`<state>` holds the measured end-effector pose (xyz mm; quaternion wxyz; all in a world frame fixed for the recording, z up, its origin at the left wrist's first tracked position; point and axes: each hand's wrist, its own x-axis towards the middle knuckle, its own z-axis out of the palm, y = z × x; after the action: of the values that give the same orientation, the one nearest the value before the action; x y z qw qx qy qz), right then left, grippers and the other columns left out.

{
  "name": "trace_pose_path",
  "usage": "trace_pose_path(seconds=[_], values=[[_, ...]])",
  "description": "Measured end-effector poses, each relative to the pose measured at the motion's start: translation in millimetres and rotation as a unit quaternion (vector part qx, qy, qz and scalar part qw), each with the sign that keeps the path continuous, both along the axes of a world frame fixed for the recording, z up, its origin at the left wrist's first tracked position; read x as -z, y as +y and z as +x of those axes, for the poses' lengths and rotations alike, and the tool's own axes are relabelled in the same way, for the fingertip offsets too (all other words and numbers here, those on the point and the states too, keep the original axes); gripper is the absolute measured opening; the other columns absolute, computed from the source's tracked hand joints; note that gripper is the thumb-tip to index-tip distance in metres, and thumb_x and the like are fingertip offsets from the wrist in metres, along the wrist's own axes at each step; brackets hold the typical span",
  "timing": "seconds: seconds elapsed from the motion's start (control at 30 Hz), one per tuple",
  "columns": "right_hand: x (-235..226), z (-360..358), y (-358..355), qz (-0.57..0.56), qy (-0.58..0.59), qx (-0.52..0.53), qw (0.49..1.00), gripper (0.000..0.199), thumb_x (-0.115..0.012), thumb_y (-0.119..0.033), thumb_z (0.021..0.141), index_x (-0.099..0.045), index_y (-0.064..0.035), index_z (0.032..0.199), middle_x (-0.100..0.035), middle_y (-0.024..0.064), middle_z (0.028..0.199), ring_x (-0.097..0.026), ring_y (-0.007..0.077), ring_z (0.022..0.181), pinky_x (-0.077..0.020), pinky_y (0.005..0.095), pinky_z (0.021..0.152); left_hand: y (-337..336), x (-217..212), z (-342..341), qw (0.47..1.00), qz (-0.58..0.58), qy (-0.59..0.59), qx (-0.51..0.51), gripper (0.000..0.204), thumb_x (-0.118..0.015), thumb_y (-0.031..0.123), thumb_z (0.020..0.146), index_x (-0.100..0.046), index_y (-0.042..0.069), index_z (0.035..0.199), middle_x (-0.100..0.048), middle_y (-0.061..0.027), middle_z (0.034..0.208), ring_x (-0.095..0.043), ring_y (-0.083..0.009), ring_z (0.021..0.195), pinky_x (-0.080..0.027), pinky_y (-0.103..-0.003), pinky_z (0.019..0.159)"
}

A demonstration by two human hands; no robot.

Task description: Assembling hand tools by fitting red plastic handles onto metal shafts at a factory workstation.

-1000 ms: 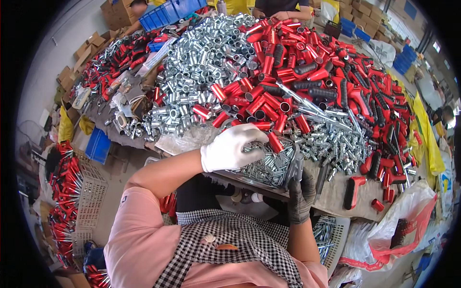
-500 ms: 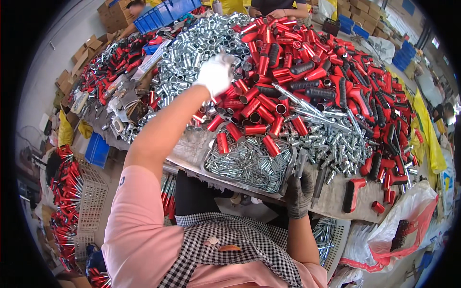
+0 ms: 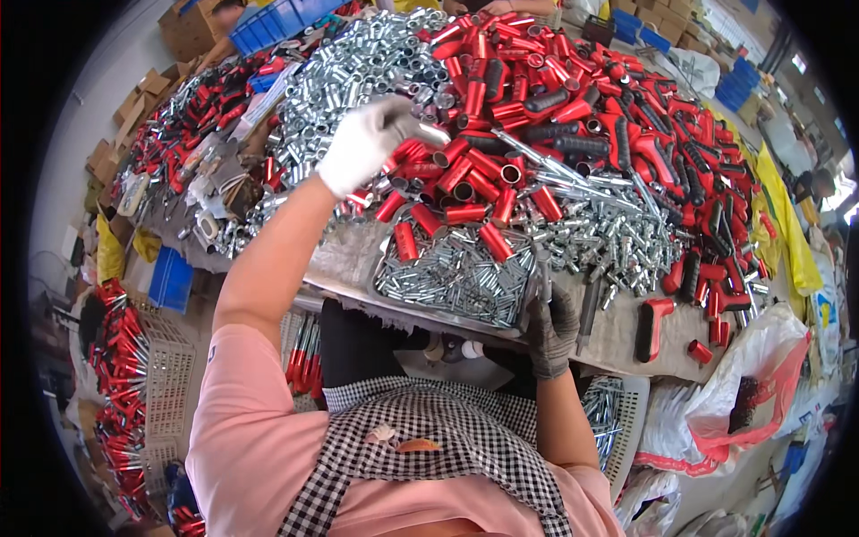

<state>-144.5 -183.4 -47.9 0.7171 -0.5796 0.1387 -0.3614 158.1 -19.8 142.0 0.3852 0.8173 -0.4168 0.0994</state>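
Note:
My left hand [image 3: 369, 141], in a white glove, is over the border between the pile of silver metal sleeves [image 3: 353, 76] and the heap of red tubes [image 3: 465, 174]. Its fingers are closed on a short silver sleeve [image 3: 433, 134], slightly blurred. At the table's front edge my right hand [image 3: 552, 333], in a dark grey glove, grips an upright metal rod [image 3: 544, 273]; its lower part is hidden in the fingers. Just left of that hand lies a metal tray [image 3: 385, 295] of small silver pins [image 3: 456, 282], with a few red tubes on top.
Red and black handles [image 3: 658, 327] heap along the right side, beside silver fittings [image 3: 617, 255]. A dark bar [image 3: 589, 313] lies right of my right hand. Below are crates [image 3: 170, 367] of red-handled parts and a plastic bag [image 3: 752, 394]. Other people's hands [image 3: 514, 7] show across the table.
My left hand has come back a little to the left from the silver sleeves, and a sleeve now shows at its fingertips. The right hand still holds the rod near the table edge.

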Motion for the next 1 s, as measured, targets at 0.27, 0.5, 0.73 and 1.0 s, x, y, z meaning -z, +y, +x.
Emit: trace_pose_path(seconds=[0.27,0.5,0.73,1.0], values=[[-35,-31,45,-0.077,0.076,-0.149,0.983,0.034,-0.064,-0.002,0.088,-0.062,0.0019,0.121,-0.069,0.0147,0.104,-0.067,0.0191,0.089,-0.0528,0.0296,0.078,48,17,-151,0.960,0.075,0.077,0.260,0.039,-0.078,0.024,0.077,-0.062,0.004,0.106,-0.066,-0.0126,0.098,-0.067,-0.0283,0.089,-0.053,-0.039,0.075],[-57,-48,82,-0.017,0.076,-0.400,0.913,0.088,-0.080,-0.008,0.070,-0.033,-0.0030,0.145,-0.049,0.0089,0.137,-0.046,0.0211,0.129,-0.0362,0.0379,0.109,56,59,-200,0.891,0.015,0.140,0.432,0.047,-0.082,0.016,0.070,-0.060,0.001,0.109,-0.065,-0.0126,0.088,-0.067,-0.0297,0.076,-0.054,-0.036,0.064],[-36,-61,103,0.225,0.006,-0.329,0.917,0.065,-0.077,-0.015,0.083,-0.045,-0.0072,0.139,-0.057,0.0074,0.130,-0.058,0.0202,0.113,-0.0483,0.0338,0.098,63,62,-210,0.912,0.035,0.198,0.356,0.056,-0.085,0.029,0.069,-0.060,0.003,0.112,-0.069,-0.0069,0.088,-0.069,-0.0230,0.075,-0.055,-0.033,0.066],[-87,-55,32,0.362,0.020,-0.067,0.930,0.048,-0.062,-0.038,0.094,-0.054,-0.0005,0.122,-0.060,0.0058,0.071,-0.050,0.0111,0.045,-0.0384,0.0237,0.038,69,102,-141,0.966,0.244,-0.088,0.014,0.044,-0.073,0.036,0.077,-0.064,0.004,0.106,-0.062,-0.0168,0.096,-0.061,-0.0360,0.092,-0.050,-0.044,0.083]])
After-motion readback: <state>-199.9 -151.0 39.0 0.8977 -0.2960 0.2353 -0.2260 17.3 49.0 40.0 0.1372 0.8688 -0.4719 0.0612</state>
